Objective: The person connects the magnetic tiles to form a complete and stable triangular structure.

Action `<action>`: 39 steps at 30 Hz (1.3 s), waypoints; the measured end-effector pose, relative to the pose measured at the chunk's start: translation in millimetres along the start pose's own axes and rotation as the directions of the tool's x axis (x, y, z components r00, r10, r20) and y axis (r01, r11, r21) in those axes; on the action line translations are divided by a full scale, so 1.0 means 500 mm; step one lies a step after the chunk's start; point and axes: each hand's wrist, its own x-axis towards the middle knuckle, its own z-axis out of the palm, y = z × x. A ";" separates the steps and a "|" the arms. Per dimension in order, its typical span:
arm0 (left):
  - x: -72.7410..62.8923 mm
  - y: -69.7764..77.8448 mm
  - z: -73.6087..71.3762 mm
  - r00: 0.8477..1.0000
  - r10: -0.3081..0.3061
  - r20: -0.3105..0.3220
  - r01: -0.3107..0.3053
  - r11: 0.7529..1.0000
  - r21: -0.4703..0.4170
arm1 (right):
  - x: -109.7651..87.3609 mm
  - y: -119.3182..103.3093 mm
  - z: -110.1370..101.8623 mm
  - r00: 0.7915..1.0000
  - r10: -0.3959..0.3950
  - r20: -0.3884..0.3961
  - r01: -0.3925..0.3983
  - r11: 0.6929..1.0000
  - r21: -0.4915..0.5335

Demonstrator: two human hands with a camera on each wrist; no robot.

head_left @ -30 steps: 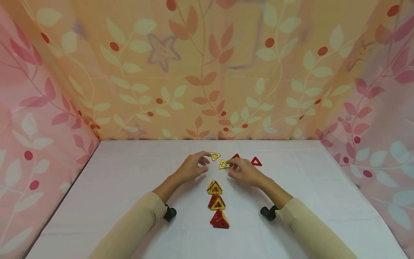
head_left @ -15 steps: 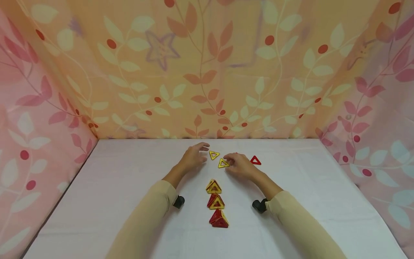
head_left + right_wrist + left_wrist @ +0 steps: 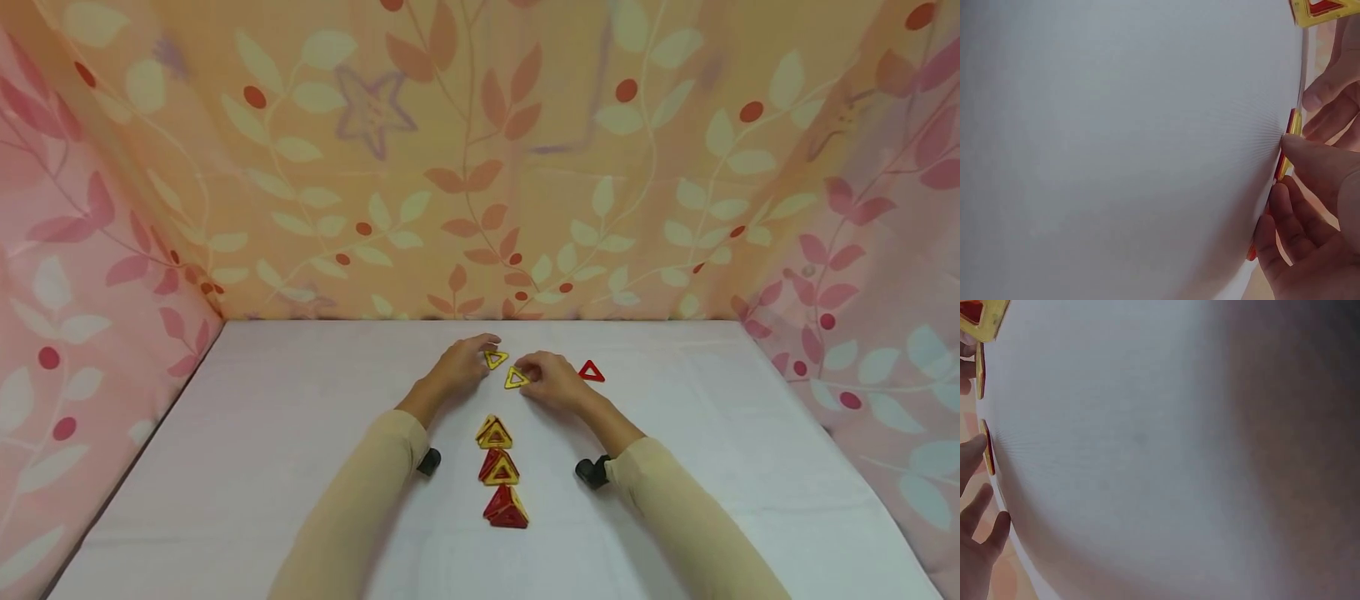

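Two yellow triangular frame tiles lie near the far side of the table. My left hand [image 3: 461,362] reaches around the farther yellow tile [image 3: 495,359], its fingers fairly straight and the thumb at the tile's edge in the left wrist view. With thumb and fingertips, my right hand [image 3: 551,379] pinches the nearer yellow tile [image 3: 516,378] at its right corner. Seen edge-on in the right wrist view, that tile [image 3: 1285,159] shows yellow and red sides. Beyond the right hand lies a red triangular tile [image 3: 591,372]; a second red one [image 3: 1252,252] is behind the fingers.
Three small pyramids of red and yellow tiles stand in a column toward me: a far pyramid [image 3: 494,432], a middle pyramid [image 3: 499,467] and a near pyramid [image 3: 507,507]. A white cloth covers the table [image 3: 225,467]. Patterned fabric [image 3: 465,167] walls the back and sides.
Both hands have moved inward to the yellow tiles, the left one rightward beside the farther tile. My right hand now covers a red tile that showed before. The pyramids stay put.
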 end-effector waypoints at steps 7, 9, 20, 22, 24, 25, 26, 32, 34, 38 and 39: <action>-0.005 0.003 -0.007 1.000 -0.015 0.011 0.014 0.999 0.036 | 0.000 -0.010 0.002 1.000 -0.004 -0.003 0.004 1.000 -0.018; -0.008 0.002 -0.008 1.000 -0.016 0.005 0.016 0.999 0.028 | 0.000 -0.012 0.002 1.000 -0.004 -0.003 0.004 1.000 -0.024; -0.025 -0.003 -0.013 1.000 0.005 0.014 -0.006 0.998 0.057 | -0.002 -0.021 0.002 1.000 -0.012 0.009 0.013 0.998 -0.068; -0.030 -0.002 -0.014 0.999 0.003 0.034 -0.005 0.998 0.060 | -0.003 -0.022 0.003 1.000 -0.019 0.016 0.020 0.997 -0.071; -0.035 0.000 -0.014 0.998 -0.001 0.056 -0.002 0.998 0.061 | -0.006 -0.023 0.004 0.999 -0.024 0.025 0.026 0.997 -0.075; -0.038 0.000 -0.014 0.998 -0.003 0.065 -0.001 0.998 0.059 | -0.007 -0.024 0.005 0.999 -0.020 0.028 0.022 0.997 -0.072; -0.040 0.000 -0.014 0.998 -0.003 0.069 -0.001 0.998 0.057 | -0.007 -0.025 0.005 0.999 -0.014 0.032 0.016 0.997 -0.071; -0.048 -0.006 -0.012 0.997 0.001 0.074 -0.004 0.999 0.045 | -0.014 -0.031 0.008 0.999 0.004 0.044 -0.002 0.998 -0.058; -0.051 -0.007 -0.013 0.997 0.006 0.077 -0.010 0.999 0.048 | -0.015 -0.029 0.011 0.999 -0.023 0.044 0.025 0.998 -0.050; -0.059 -0.006 -0.017 0.997 0.017 0.078 -0.022 0.998 0.060 | -0.017 -0.023 0.016 0.996 -0.081 0.045 0.083 0.995 -0.049; -0.061 -0.006 -0.018 0.997 0.019 0.078 -0.024 0.998 0.061 | -0.017 -0.023 0.016 0.995 -0.087 0.046 0.089 0.995 -0.052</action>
